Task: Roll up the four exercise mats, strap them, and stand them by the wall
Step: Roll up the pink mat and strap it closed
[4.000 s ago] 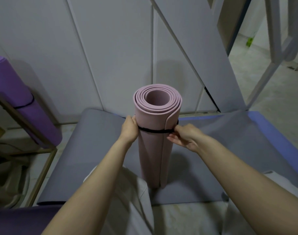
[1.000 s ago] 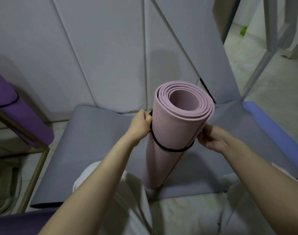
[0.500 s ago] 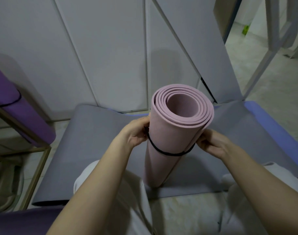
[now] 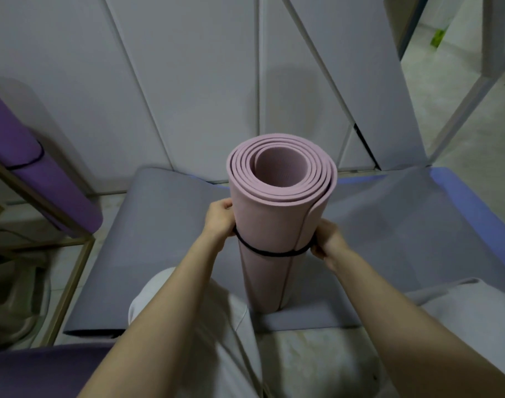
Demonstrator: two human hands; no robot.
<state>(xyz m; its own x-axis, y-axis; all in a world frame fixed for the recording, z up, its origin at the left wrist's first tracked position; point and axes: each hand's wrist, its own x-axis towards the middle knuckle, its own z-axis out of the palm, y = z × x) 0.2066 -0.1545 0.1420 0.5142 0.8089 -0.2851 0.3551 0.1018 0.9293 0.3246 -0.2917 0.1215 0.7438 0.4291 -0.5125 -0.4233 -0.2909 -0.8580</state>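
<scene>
A rolled pink mat [image 4: 270,225] stands upright on its end on a flat grey mat [image 4: 165,242], right in front of me. A thin black strap [image 4: 270,253] circles the roll about a third of the way down. My left hand [image 4: 219,221] pinches the strap at the roll's left side. My right hand [image 4: 326,242] pinches it at the right side, beside the mat's loose outer edge. A rolled purple mat [image 4: 30,173] with its own black strap leans at the far left by the wall.
White wall panels [image 4: 188,81] rise just behind the mats. A gold metal frame [image 4: 67,282] stands at the left. A blue-edged mat [image 4: 475,208] lies flat at the right. A purple mat [image 4: 38,369] fills the lower left corner. My knees in pale trousers are below.
The pink roll has gone from tilted right back to upright. Both hands have slid the black strap lower down the roll.
</scene>
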